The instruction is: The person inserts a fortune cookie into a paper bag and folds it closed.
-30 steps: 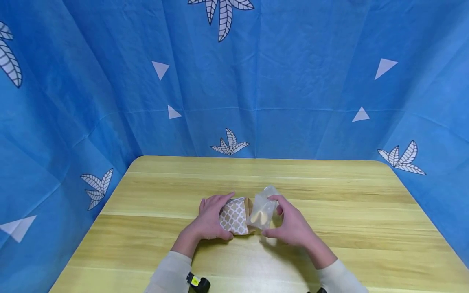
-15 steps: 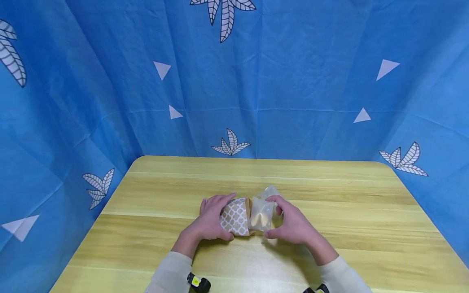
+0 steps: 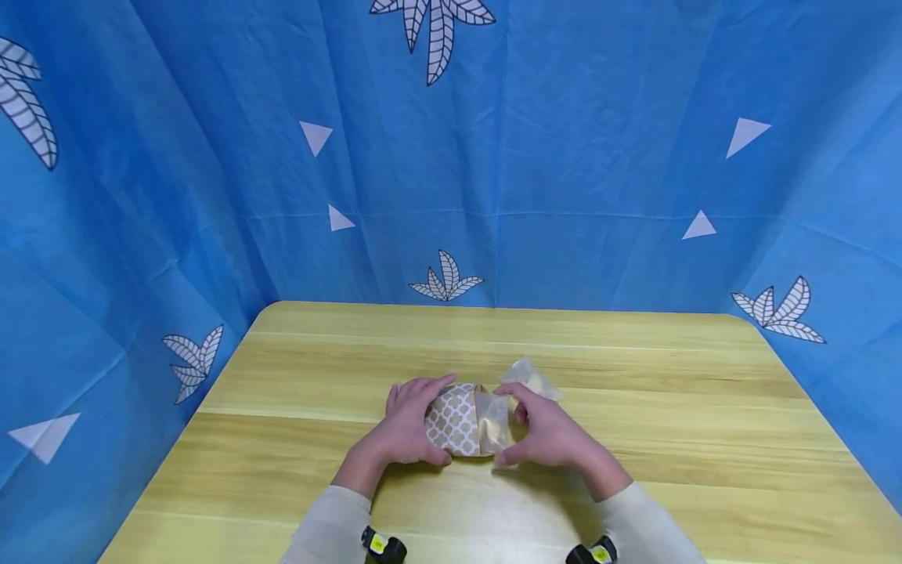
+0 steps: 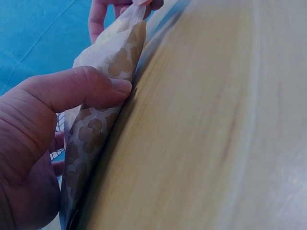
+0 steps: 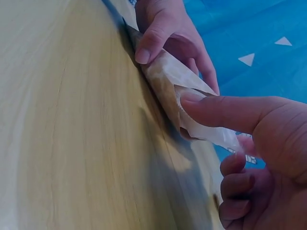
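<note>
A small brown paper bag (image 3: 451, 419) with a white lattice pattern lies on the table, its mouth facing right. My left hand (image 3: 410, 427) grips it across its width, thumb on the near edge and fingers on the far edge. Partly inside the mouth sits a translucent plastic pouch (image 3: 492, 423) with pale contents. My right hand (image 3: 553, 431) holds the pouch's protruding part between thumb and fingers. In the right wrist view, the right thumb (image 5: 216, 112) lies on the pouch at the paper bag's opening. The pouch's inner end is hidden in the paper.
Another translucent pouch (image 3: 533, 380) with pale contents lies just behind my right hand. The wooden table (image 3: 669, 439) extends around both hands. A blue patterned curtain (image 3: 578, 157) hangs behind and at the sides. Small black devices sit at both wrists.
My right hand has moved left, sliding the pouch into the paper bag's mouth. The other pouch behind it has come more into sight. My left hand has stayed on the paper bag.
</note>
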